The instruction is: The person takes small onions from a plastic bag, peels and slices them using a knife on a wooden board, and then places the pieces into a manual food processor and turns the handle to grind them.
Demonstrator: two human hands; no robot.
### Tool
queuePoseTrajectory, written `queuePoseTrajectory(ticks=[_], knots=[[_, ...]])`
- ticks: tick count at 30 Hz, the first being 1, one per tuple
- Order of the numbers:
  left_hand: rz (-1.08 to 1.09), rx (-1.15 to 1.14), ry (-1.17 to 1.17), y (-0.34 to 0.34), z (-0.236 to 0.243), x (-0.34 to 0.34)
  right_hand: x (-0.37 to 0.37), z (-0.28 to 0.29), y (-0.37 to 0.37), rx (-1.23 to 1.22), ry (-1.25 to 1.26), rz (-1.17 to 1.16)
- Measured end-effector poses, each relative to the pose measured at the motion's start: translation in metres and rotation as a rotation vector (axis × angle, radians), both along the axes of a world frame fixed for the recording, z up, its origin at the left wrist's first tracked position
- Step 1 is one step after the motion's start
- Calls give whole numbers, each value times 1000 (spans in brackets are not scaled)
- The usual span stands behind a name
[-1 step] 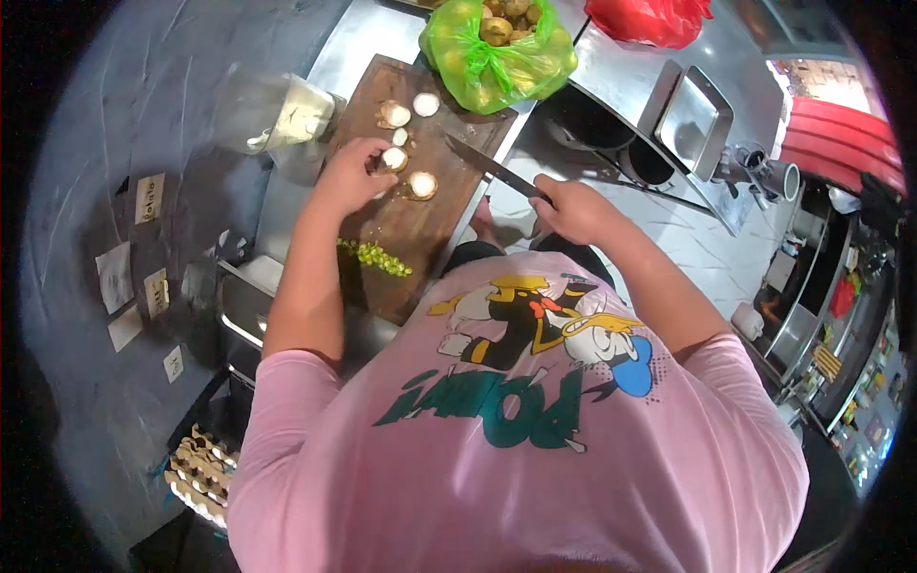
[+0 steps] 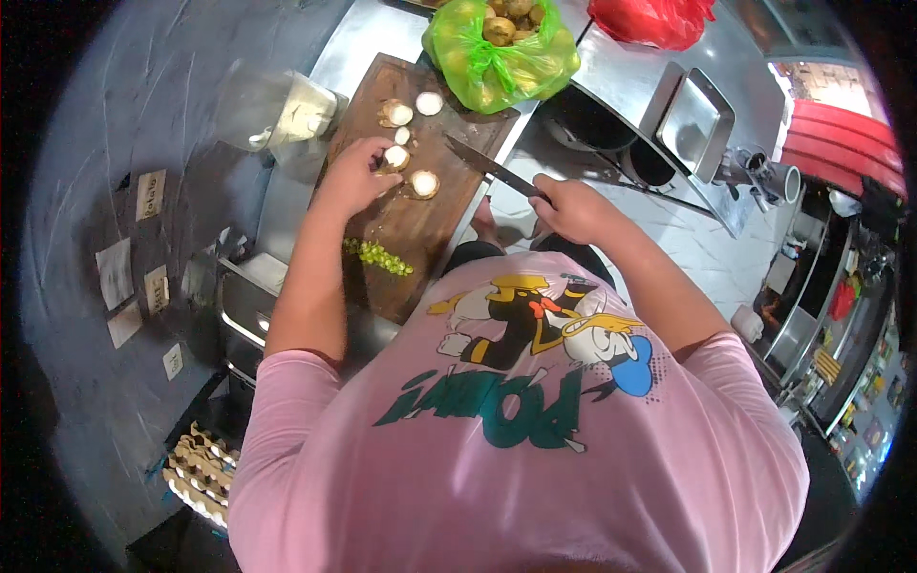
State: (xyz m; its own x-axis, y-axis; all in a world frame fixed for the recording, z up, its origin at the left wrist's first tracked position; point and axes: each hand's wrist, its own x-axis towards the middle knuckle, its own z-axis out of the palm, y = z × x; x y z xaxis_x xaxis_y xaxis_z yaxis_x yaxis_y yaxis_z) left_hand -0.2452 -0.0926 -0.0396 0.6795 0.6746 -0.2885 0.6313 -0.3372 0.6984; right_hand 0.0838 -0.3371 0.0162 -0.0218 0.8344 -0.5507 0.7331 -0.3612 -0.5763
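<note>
A wooden cutting board lies before me. My left hand is on it, thumb and fingers curled around a brown-skinned piece with a white face, which looks like a mushroom. Similar pieces lie beside it: one near my thumb, another farther off, and a white round one. In my right hand I grip the handle of a kitchen knife. Its blade points left over the board's right edge, apart from the pieces. Chopped green bits sit on the board's near part.
At the board's far end stands a green plastic bag of round brown items. A clear container with pale contents is left of the board. A red bag and metal tray are at right. Egg trays are at lower left.
</note>
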Motion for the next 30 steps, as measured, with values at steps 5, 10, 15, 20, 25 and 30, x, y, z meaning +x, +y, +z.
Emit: queuePoseTrajectory(ticks=[5, 10, 15, 20, 25, 30], knots=[[-129, 129, -27, -9, -9, 16, -3, 5, 14, 39, -90, 150], [-218, 204, -29, -4, -11, 29, 2, 5, 17, 58, -126, 174], [-129, 87, -33, 2, -4, 29, 6, 8, 17, 152, -8, 100], [287, -605, -353, -6, 16, 22, -16, 31, 30, 187, 242, -101], [387, -846, -621, -17, 27, 19, -42, 55, 50, 292, 301, -81], [310, -779, -668, -18, 37, 21, -51, 64, 60, 316, 263, -110]])
